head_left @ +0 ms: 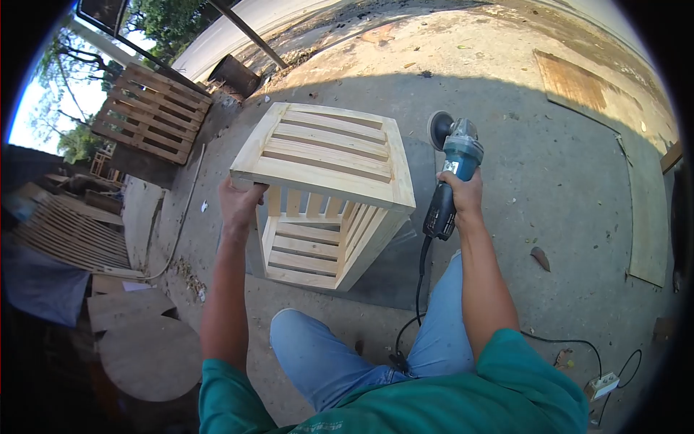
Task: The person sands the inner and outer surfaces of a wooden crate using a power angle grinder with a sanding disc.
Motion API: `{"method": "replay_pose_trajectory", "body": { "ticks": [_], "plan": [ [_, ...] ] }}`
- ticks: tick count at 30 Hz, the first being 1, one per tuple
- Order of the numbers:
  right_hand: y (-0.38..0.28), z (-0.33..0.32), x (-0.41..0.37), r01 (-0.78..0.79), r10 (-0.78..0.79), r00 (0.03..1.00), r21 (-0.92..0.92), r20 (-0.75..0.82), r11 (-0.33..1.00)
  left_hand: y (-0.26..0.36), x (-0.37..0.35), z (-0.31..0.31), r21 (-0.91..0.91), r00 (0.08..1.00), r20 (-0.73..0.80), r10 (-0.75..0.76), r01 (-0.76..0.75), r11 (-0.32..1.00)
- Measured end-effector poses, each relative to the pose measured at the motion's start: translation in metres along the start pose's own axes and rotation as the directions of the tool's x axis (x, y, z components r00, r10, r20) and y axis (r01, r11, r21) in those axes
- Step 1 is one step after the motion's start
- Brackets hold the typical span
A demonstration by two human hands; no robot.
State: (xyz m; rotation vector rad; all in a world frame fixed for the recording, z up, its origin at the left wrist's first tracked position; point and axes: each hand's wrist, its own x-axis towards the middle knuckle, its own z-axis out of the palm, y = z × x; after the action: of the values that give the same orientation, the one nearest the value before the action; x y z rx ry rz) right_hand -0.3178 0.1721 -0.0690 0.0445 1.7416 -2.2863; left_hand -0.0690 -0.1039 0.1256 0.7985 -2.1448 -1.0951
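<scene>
A pale slatted wooden crate (325, 177) stands on a dark sheet (408, 275) on the ground in front of me, its open side facing my knees. My left hand (241, 205) grips the crate's top edge at the near left corner, fingers curled under it. In my right hand (463, 194) is a teal and black angle grinder (461, 153), held by its body. The grinder's round disc (439, 130) points away from me, to the right of the crate and apart from it. A black cord hangs from the tool's lower end.
A wooden pallet (155, 112) and a rusty drum (233, 76) stand at the back left. Slatted panels (72, 231) and a rounded board (148, 343) lie at left. A power strip (601, 385) with cords sits at lower right. Plywood sheets (578, 79) lie at far right.
</scene>
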Motion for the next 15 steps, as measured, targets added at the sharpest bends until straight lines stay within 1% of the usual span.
{"method": "replay_pose_trajectory", "body": {
  "ticks": [3,7,11,15],
  "plan": [
    [0.012,-0.013,0.027,-0.129,0.13,0.991,0.077,-0.006,0.989,0.018,0.035,0.025,0.042,0.998,0.057,-0.003,0.001,0.999],
    [0.006,-0.027,0.041,-0.244,0.242,0.97,0.148,0.031,0.958,0.024,0.067,0.028,0.064,0.999,0.04,-0.013,0.01,0.998],
    [0.013,-0.037,0.058,-0.197,0.195,0.98,0.075,0.028,0.978,0.012,0.06,0.001,-0.007,0.998,-0.04,0.044,-0.045,0.999],
    [0.02,-0.045,0.068,-0.231,0.229,0.973,0.086,0.034,0.969,-0.036,0.039,-0.016,-0.173,0.987,-0.141,0.072,-0.096,0.98]
  ]
}}
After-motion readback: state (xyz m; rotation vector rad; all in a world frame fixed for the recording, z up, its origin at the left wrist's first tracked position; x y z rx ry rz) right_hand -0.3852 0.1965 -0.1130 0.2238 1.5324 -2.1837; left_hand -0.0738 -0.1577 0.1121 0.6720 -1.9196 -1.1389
